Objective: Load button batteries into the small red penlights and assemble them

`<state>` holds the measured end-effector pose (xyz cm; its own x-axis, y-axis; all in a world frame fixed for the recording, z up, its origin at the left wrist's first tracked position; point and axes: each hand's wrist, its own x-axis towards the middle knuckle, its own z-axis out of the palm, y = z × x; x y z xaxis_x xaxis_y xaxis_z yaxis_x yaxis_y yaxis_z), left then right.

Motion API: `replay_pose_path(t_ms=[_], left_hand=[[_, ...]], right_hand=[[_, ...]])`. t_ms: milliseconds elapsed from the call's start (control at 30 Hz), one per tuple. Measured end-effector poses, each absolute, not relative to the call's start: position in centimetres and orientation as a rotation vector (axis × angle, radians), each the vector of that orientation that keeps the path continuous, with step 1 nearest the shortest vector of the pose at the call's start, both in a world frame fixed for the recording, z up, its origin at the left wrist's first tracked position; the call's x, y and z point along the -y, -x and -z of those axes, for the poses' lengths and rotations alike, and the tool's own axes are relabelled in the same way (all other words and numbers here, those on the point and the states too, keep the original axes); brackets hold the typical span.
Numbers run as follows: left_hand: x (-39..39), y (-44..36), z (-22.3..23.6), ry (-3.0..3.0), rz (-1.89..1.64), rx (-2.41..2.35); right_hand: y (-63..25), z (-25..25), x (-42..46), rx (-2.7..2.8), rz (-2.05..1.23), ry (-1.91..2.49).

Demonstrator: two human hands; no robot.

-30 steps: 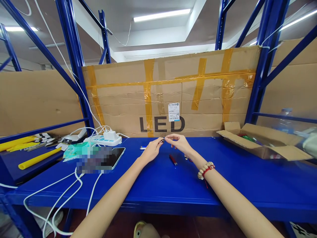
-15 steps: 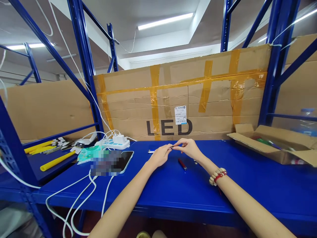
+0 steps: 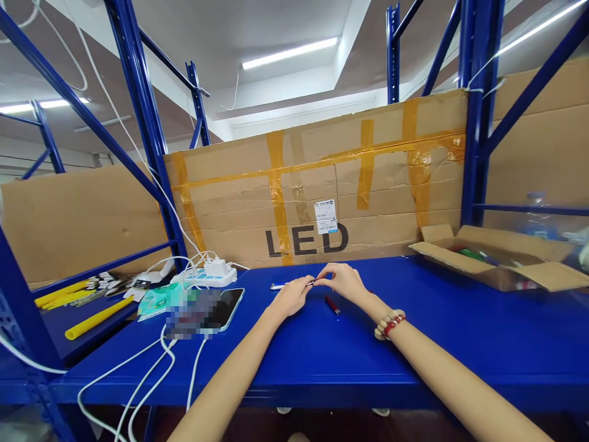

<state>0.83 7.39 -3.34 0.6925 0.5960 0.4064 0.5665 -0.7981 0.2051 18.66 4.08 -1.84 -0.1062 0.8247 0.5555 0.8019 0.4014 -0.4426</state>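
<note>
My left hand (image 3: 291,297) and my right hand (image 3: 341,280) meet over the blue shelf top, fingertips nearly touching. Between them is a slim dark pen piece (image 3: 312,282), pinched from both sides and mostly covered by the fingers. A dark red pen part (image 3: 332,304) with a silvery end lies just below my right hand. Beyond my left hand, a blue and silver pen (image 3: 278,286) rests on the surface, partly hidden by the fingers.
A phone (image 3: 232,308) and white cables lie at left, with a power strip (image 3: 209,276) behind. Yellow tubes (image 3: 99,317) are further left. An open cardboard box (image 3: 492,264) stands at right. A large LED carton (image 3: 304,196) closes off the back.
The view has shifted slightly to the right and tilted up. Both hands keep their pinch on the pen piece. A small piece seen near the right wrist earlier is now hidden.
</note>
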Motion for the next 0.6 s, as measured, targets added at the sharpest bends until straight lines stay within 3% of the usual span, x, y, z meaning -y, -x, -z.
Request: replay_pose_path(t_ms=[600], left_hand=[[-7.05,-0.92,2.92,-2.861,-0.56,-1.073]], right_hand=[[-18.7,1.93,-4.37,1.957,0.034,1.44]])
